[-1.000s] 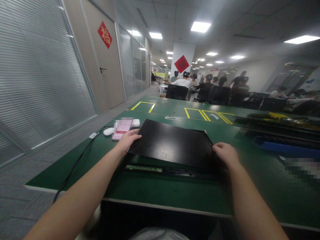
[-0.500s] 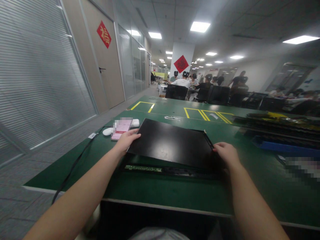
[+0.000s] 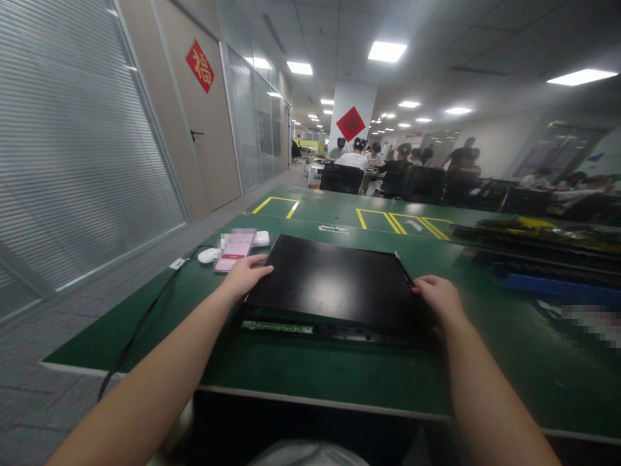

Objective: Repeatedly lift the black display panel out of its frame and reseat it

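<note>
A flat, glossy black display panel (image 3: pixel 330 275) lies slightly tilted over a black frame (image 3: pixel 369 334) on the green table. My left hand (image 3: pixel 246 275) is closed on the panel's left edge, thumb on top and the other fingers partly hidden. At the right side, my right hand (image 3: pixel 439 298) pinches the frame's edge close to the panel; its lower fingers are in shadow. A strip of green circuit board (image 3: pixel 277 327) shows along the near side of the frame. The panel hides the rest of the frame's inside.
A phone (image 3: pixel 235 251) and a white mouse (image 3: pixel 207 256) lie left of the panel, with a black cable (image 3: pixel 140 323) over the table edge. Stacked dark parts (image 3: pixel 543 243) and a blue tray (image 3: pixel 553 283) are at right. Beyond the table (image 3: pixel 320 382), people sit on chairs.
The panel's far left side has come down a little toward the frame, with my left hand still on it. My right hand has stayed nearly in place.
</note>
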`<action>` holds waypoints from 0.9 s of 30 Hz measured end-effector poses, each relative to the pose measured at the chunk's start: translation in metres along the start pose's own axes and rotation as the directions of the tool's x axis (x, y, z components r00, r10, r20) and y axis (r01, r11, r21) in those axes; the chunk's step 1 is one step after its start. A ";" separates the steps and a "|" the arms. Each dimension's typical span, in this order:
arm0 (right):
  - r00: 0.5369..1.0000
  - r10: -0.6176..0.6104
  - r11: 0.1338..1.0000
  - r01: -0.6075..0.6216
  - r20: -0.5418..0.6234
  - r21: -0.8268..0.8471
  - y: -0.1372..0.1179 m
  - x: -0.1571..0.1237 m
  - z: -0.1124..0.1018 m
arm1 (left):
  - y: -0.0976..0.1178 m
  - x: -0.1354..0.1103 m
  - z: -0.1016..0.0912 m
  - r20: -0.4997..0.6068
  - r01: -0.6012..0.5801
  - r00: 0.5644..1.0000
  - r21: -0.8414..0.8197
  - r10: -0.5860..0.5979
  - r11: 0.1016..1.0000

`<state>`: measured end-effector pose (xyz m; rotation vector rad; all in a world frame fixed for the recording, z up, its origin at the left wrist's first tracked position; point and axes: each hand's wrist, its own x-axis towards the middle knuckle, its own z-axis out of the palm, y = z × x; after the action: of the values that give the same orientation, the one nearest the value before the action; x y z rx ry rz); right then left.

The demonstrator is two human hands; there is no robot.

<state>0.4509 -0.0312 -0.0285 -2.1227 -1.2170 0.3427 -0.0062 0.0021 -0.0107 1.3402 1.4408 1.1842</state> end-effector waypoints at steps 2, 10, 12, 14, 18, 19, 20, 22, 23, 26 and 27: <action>1.000 0.006 1.000 -0.006 -0.003 0.005 -0.001 -0.001 -0.001 | -0.003 0.002 -0.001 0.020 -0.067 0.998 0.138 0.065 0.988; 0.999 0.031 0.999 -0.032 0.015 0.035 -0.002 -0.001 -0.002 | -0.023 0.017 -0.005 0.080 -0.227 0.973 0.521 0.218 0.823; 0.999 0.043 0.998 -0.044 0.019 0.042 0.000 -0.001 -0.001 | -0.025 0.019 -0.006 0.094 -0.237 0.970 0.561 0.223 0.793; 0.998 0.056 0.997 -0.057 0.021 0.051 0.001 0.001 0.000 | -0.026 0.020 -0.006 0.111 -0.253 0.966 0.602 0.234 0.757; 0.998 0.059 0.995 -0.061 0.022 0.081 0.004 0.003 0.001 | -0.025 0.020 -0.005 0.117 -0.258 0.963 0.663 0.243 0.703; 0.998 0.061 0.994 -0.063 0.022 0.085 0.004 0.004 0.002 | -0.025 0.020 -0.005 0.117 -0.255 0.964 0.670 0.240 0.697; 0.998 0.064 0.994 -0.065 0.023 0.086 0.004 0.004 0.002 | -0.026 0.020 -0.005 0.118 -0.253 0.964 0.675 0.236 0.694; 0.997 0.070 0.994 -0.072 0.023 0.085 0.004 0.004 0.001 | -0.027 0.020 -0.004 0.123 -0.250 0.966 0.678 0.229 0.692; 0.997 0.071 0.994 -0.073 0.024 0.087 0.003 0.003 0.000 | -0.027 0.021 -0.004 0.124 -0.249 0.966 0.677 0.226 0.692; 0.998 0.066 0.992 -0.068 0.025 0.110 0.000 0.000 -0.002 | -0.027 0.020 -0.005 0.129 -0.251 0.966 0.672 0.223 0.697; 0.998 0.066 0.991 -0.069 0.022 0.119 -0.001 -0.001 -0.002 | -0.027 0.020 -0.005 0.133 -0.254 0.966 0.668 0.223 0.699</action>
<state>0.4505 -0.0323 -0.0261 -2.0650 -1.1088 0.4545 -0.0193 0.0220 -0.0353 2.0990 1.8023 0.7714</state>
